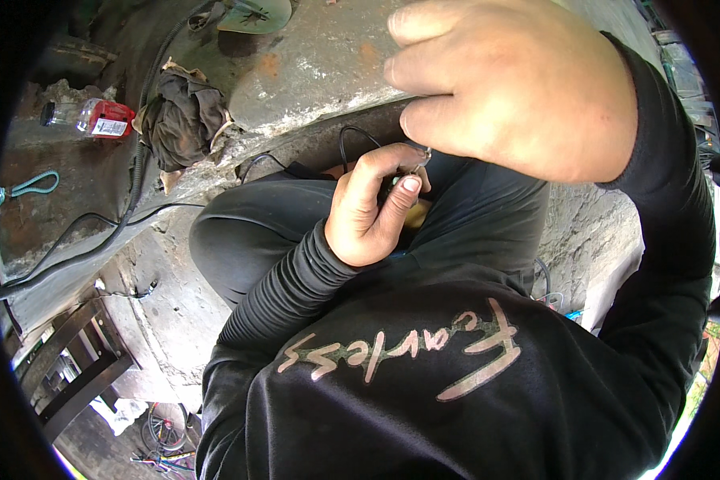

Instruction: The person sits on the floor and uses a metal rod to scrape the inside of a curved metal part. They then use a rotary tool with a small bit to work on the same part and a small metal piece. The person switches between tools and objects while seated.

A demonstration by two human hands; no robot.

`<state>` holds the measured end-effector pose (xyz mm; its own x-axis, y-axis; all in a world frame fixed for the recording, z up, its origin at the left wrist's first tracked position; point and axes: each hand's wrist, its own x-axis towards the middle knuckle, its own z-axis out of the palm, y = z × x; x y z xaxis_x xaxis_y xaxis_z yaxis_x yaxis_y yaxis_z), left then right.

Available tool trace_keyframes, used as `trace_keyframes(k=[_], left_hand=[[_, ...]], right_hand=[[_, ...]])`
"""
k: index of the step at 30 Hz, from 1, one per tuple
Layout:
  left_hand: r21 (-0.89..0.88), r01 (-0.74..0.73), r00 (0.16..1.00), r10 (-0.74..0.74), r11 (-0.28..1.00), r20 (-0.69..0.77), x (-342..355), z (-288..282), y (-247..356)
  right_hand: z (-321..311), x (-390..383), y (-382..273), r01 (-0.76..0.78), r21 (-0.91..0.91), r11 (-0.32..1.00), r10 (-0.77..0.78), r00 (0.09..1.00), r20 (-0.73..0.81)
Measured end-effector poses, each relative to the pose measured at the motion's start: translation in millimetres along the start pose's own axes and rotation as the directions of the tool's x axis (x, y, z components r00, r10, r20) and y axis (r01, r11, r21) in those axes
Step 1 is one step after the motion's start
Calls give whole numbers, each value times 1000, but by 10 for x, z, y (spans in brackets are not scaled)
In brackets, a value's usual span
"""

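Your left hand (368, 212) pinches a small metal piece (421, 160) at its fingertips — your curled right hand (512, 84) sits just above, touching it, grip unclear.

A crumpled dark rag (186, 118) lies on the rough concrete slab (312, 64), and just to its left a small clear plastic bottle (92, 117) with a red label rests on its side. A black corrugated hose (140, 172) runs down past the rag beside a thin black cable (72, 232), with a teal loop-shaped handle (30, 186) well apart at the far left. Lower left stands a dark metal frame (80, 372), and coloured wires (164, 456) lie tangled on the ground beneath it.
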<state>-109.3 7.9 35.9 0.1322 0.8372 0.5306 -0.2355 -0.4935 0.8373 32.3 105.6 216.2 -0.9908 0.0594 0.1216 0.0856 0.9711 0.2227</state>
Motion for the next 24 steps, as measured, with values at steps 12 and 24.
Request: trace_keyframes(k=[12, 24], left_hand=[[-14, 13, 1000, -13, 1000, -3, 23, -22, 8], [-51, 86, 986, -93, 995, -140, 142, -173, 45]], right_hand=[[71, 38, 6, 20, 5, 1000, -20, 999, -33], [1308, -916, 176, -773, 445, 452, 500, 633, 591]])
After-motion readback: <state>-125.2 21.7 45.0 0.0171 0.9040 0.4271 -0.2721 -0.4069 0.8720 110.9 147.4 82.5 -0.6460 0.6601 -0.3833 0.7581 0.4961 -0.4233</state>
